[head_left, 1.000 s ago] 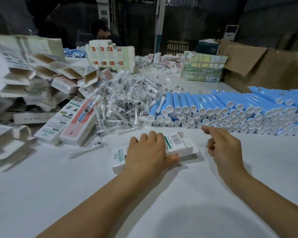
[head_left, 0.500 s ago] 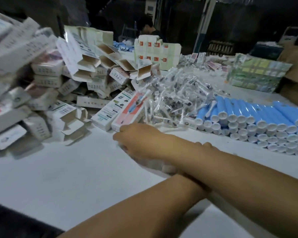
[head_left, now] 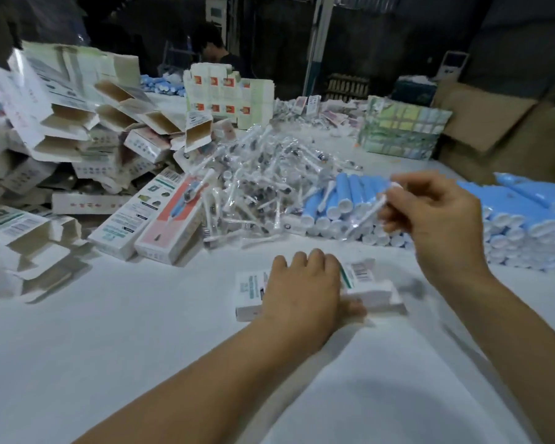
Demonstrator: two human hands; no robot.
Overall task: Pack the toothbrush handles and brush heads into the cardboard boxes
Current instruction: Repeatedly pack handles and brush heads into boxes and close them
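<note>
The wrapped brush head (head_left: 370,213) hangs pinched in the right hand (head_left: 436,216), above and to the right of the cardboard box (head_left: 369,285). That box lies lengthwise left to right mid-bench (head_left: 109,331), pressed flat under the left hand (head_left: 305,286), its open end probably rightward.

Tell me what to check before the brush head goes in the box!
1. Brush head in wrapper held by right hand: ok.
2. Box pinned flat on the table under left hand: ok.
3. Box end open for loading: cannot tell, it is blurred.
4. Blue handle already inside the box: cannot tell.
5. Path from right hand down to the box free of other things: ok.
6. More blue handles stacked within view behind the box: ok.
</note>
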